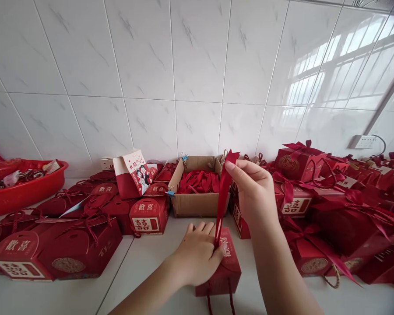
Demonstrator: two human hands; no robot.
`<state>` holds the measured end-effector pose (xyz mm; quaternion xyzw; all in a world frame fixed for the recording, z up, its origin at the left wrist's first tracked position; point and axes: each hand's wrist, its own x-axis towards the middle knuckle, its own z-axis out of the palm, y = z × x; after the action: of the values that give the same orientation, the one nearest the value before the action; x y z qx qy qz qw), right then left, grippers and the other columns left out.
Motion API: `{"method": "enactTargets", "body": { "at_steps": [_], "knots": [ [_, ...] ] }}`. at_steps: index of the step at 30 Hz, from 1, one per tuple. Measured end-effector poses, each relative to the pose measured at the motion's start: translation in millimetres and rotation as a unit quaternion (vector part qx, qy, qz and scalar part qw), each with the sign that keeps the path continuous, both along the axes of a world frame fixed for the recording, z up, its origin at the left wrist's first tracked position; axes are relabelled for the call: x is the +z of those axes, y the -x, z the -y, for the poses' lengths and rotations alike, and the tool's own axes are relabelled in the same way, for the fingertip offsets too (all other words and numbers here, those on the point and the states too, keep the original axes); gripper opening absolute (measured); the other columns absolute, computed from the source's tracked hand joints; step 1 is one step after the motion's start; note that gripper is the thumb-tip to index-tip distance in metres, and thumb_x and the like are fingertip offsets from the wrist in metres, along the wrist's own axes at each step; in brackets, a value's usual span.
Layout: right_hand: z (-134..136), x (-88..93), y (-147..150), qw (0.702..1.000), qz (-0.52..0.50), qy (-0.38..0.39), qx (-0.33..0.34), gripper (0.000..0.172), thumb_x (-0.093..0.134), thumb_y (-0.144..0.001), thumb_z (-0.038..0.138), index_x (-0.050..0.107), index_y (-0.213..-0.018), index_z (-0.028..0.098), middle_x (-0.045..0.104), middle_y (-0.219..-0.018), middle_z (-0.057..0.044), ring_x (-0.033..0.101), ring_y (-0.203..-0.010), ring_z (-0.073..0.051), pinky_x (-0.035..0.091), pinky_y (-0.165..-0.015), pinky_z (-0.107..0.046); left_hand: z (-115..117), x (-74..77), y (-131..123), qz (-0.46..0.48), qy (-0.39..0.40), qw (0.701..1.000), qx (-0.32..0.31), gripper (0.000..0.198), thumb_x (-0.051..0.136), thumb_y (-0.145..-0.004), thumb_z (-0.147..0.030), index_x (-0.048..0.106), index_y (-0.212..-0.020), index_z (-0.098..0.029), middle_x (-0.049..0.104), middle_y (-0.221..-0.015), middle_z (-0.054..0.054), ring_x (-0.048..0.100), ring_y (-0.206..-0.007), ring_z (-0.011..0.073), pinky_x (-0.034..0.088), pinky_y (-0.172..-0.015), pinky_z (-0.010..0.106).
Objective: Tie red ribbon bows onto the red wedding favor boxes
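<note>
Closest to the camera, the left hand (197, 253) is pressed down on a small red gift box (225, 269) sitting on the white table (144, 267), fingers curled over its top and pinching the bottom end of a red ribbon (223, 197) against it. Two dark red cord handles hang off the front of that box. The ribbon runs straight up to the right hand (252, 192), which is closed on the top end between thumb and fingertips, so the strip is pulled pretty taut between both hands.

Off to the left there's a bunch of bigger red boxes (52, 249) lying flat with gold characters on them, plus one standing square box (149, 214). To the right, a big pile of finished boxes with bows (331, 210) takes up the whole side.

Just behind the hands sits an open cardboard box (197, 203) stuffed with more red ribbons. Next to it is a white and red box (133, 173) with a cartoon couple on it, tilted. Far left, a red plastic basket (22, 190) holds some bits and pieces. Behind everything is a white tiled wall (184, 65), with a wall socket (363, 141) at the right.
</note>
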<state>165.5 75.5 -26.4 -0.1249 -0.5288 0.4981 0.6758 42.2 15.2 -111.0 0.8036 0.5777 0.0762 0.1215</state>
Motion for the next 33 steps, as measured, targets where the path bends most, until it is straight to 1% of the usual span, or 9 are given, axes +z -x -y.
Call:
{"method": "enactTargets", "body": {
  "at_steps": [6, 10, 12, 15, 18, 21, 27, 30, 33],
  "knots": [
    [-4.0, 0.9, 2.3, 1.000, 0.002, -0.005, -0.021, 0.011, 0.075, -0.072, 0.029, 0.069, -0.067, 0.022, 0.067, -0.068, 0.000, 0.059, -0.064, -0.013, 0.048, -0.060, -0.027, -0.1, 4.5, -2.5, -0.005, 0.007, 1.000, -0.002, 0.051, 0.020, -0.096, -0.044, 0.065, -0.113, -0.026, 0.062, -0.124, 0.013, 0.046, -0.122, 0.0352, 0.035, -0.094, 0.056],
    [-4.6, 0.1, 4.1, 1.000, 0.007, -0.013, -0.018, 0.011, 0.074, -0.074, 0.030, 0.068, -0.068, 0.022, 0.067, -0.068, 0.001, 0.059, -0.063, -0.013, 0.048, -0.060, -0.027, -0.7, 7.3, -2.8, -0.001, 0.012, 1.000, -0.004, 0.051, 0.019, -0.097, -0.042, 0.064, -0.117, -0.027, 0.061, -0.127, 0.012, 0.045, -0.125, 0.0350, 0.035, -0.094, 0.055],
    [-3.9, -0.3, 4.9, 1.000, 0.013, -0.013, -0.012, 0.011, 0.073, -0.075, 0.031, 0.068, -0.069, 0.022, 0.067, -0.067, 0.001, 0.059, -0.062, -0.013, 0.048, -0.059, -0.027, -1.6, 8.6, -2.9, -0.002, 0.019, 1.000, -0.007, 0.052, 0.018, -0.097, -0.041, 0.056, -0.129, -0.028, 0.056, -0.135, 0.011, 0.044, -0.127, 0.0352, 0.035, -0.095, 0.055],
    [-2.2, -0.4, 5.3, 1.000, 0.009, -0.014, -0.007, 0.010, 0.072, -0.074, 0.029, 0.068, -0.068, 0.022, 0.065, -0.065, 0.001, 0.058, -0.058, -0.012, 0.047, -0.057, -0.027, -3.3, 9.7, -3.5, -0.010, 0.040, 0.999, -0.006, 0.056, 0.016, -0.097, -0.042, 0.034, -0.147, -0.025, 0.041, -0.150, 0.010, 0.038, -0.133, 0.0366, 0.031, -0.099, 0.057],
    [-1.3, 0.0, 4.6, 1.000, 0.000, -0.025, -0.005, 0.009, 0.072, -0.074, 0.028, 0.067, -0.068, 0.023, 0.064, -0.064, 0.002, 0.058, -0.057, -0.012, 0.047, -0.057, -0.027, -4.8, 9.9, -3.9, -0.015, 0.061, 0.998, -0.006, 0.057, 0.012, -0.098, -0.043, 0.020, -0.151, -0.025, 0.032, -0.155, 0.007, 0.030, -0.139, 0.0360, 0.028, -0.103, 0.058],
    [-1.7, 0.6, 2.6, 0.999, 0.014, -0.026, -0.024, 0.010, 0.070, -0.076, 0.029, 0.066, -0.068, 0.023, 0.065, -0.066, 0.001, 0.060, -0.061, -0.013, 0.048, -0.058, -0.028, -5.7, 8.7, -3.0, -0.013, 0.071, 0.997, -0.010, 0.056, 0.011, -0.098, -0.043, 0.016, -0.152, -0.028, 0.028, -0.157, 0.004, 0.021, -0.144, 0.0327, 0.024, -0.108, 0.057],
    [-3.3, 2.1, -2.3, 0.999, -0.026, -0.020, -0.036, 0.012, 0.070, -0.075, 0.026, 0.064, -0.065, 0.023, 0.062, -0.066, 0.003, 0.059, -0.063, -0.012, 0.048, -0.061, -0.027, -7.0, 2.3, 0.6, 0.036, 0.049, 0.997, -0.055, 0.053, 0.011, -0.100, -0.041, 0.011, -0.152, -0.031, 0.015, -0.160, -0.005, 0.001, -0.149, 0.0249, 0.003, -0.119, 0.054],
    [-4.1, 2.7, -3.3, 0.999, -0.043, -0.012, -0.024, 0.012, 0.070, -0.075, 0.025, 0.064, -0.065, 0.023, 0.061, -0.066, 0.003, 0.058, -0.062, -0.011, 0.047, -0.060, -0.026, -7.2, 1.4, 1.9, 0.053, 0.047, 0.996, -0.048, 0.054, 0.011, -0.100, -0.045, 0.011, -0.152, -0.032, 0.015, -0.160, -0.005, 0.000, -0.149, 0.0256, 0.000, -0.119, 0.054],
    [-5.8, 2.8, -4.2, 0.998, -0.068, 0.010, -0.004, 0.012, 0.070, -0.075, 0.027, 0.062, -0.066, 0.023, 0.061, -0.069, 0.003, 0.058, -0.064, -0.011, 0.048, -0.062, -0.026, -6.9, 3.9, 2.4, 0.065, 0.040, 0.996, -0.045, 0.061, 0.023, -0.097, -0.054, 0.013, -0.152, -0.031, 0.015, -0.160, 0.000, 0.007, -0.148, 0.0308, 0.004, -0.118, 0.058]
  ]
}}
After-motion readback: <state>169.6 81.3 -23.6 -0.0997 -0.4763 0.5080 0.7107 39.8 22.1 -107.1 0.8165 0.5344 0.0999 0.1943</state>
